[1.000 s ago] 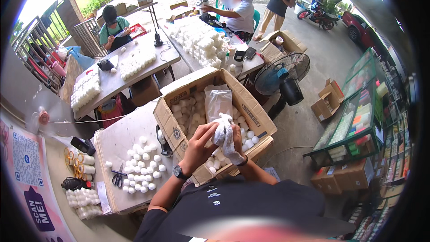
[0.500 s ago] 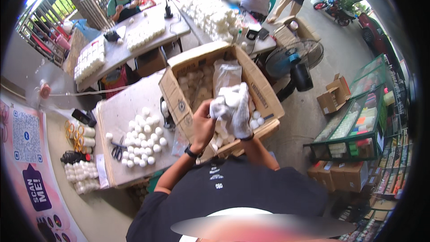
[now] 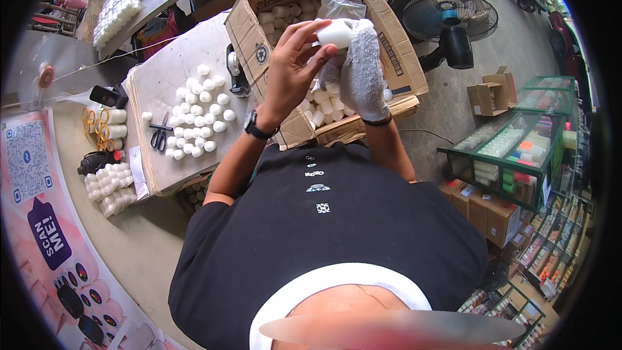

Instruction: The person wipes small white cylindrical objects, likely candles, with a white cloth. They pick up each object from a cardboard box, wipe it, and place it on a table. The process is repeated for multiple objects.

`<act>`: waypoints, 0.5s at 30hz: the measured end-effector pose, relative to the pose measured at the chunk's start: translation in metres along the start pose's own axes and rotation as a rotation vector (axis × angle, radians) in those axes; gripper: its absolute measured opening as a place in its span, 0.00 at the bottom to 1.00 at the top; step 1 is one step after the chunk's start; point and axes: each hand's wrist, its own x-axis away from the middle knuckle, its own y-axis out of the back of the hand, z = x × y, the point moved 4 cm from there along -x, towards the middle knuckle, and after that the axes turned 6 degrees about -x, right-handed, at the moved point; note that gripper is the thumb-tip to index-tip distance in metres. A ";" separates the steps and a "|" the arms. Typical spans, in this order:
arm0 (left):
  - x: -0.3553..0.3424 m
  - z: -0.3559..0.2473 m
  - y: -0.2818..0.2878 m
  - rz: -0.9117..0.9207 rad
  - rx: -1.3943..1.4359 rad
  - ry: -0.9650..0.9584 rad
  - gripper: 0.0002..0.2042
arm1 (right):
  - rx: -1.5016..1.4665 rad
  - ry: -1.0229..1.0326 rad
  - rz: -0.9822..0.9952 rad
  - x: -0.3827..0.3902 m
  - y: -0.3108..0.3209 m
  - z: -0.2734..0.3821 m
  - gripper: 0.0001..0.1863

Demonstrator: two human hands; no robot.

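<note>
From above: a bare L hand [image 3: 291,70] and an R hand in a fuzzy off-white knit glove [image 3: 363,74] met over a big open brown cardboard box [image 3: 396,68]. B/w them, above the box, was a smooth white cylinder [image 3: 333,36]. The L thumb and fingers were clamped on its left part; the glove sat against its right end, but whether the gloved fingers were closed or loose I can't tell. Handling it well prob. called for light, even pressure from the L fingertips, w/ the glove as a soft backstop so knit fibres didn't snag. Staying low over the box would've been wise too, b/c a slip would then likely land among the loose white cylindrical pieces [image 3: 327,107] inside, not on the floor. Hard to make out: the cylinder's R end was behind the glove, and its material was unclear, maybe plastic or wax. A pale patch just under it couldn't be ID'd. A clear plastic bag [image 3: 342,6] at the box's far side was partly covered, contents n/a. Left of the box, a pale flat-topped bench [image 3: 155,78] held short white cylinders [image 3: 197,116] near dark-handled scissors [image 3: 160,135]; another bench farther off was cut by the top edge.
</note>
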 end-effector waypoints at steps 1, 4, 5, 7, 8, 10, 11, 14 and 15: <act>0.002 0.001 0.001 -0.024 0.039 0.045 0.22 | -0.029 0.044 0.050 0.002 -0.004 0.003 0.22; 0.010 -0.001 0.002 0.033 -0.020 0.037 0.21 | -0.068 0.100 0.024 0.008 -0.013 0.004 0.21; 0.014 -0.001 0.003 0.052 -0.056 0.049 0.21 | -0.073 0.118 0.024 0.010 -0.016 0.005 0.21; 0.017 -0.004 0.005 0.009 -0.197 -0.079 0.21 | -0.009 0.158 0.033 0.012 -0.020 0.007 0.21; 0.019 -0.004 0.005 -0.021 -0.271 -0.121 0.22 | -0.030 0.172 0.015 0.012 -0.022 0.006 0.18; 0.021 -0.004 0.004 -0.057 -0.382 -0.201 0.25 | -0.022 0.117 -0.019 0.009 -0.023 0.004 0.15; 0.023 -0.004 0.004 -0.066 -0.436 -0.250 0.26 | -0.024 0.121 0.007 0.007 -0.024 0.005 0.14; 0.030 -0.004 -0.002 -0.070 -0.550 -0.372 0.28 | -0.024 0.081 -0.059 0.000 -0.024 0.002 0.10; 0.031 -0.001 -0.001 -0.092 -0.523 -0.326 0.25 | -0.035 0.050 -0.133 -0.002 -0.021 0.001 0.09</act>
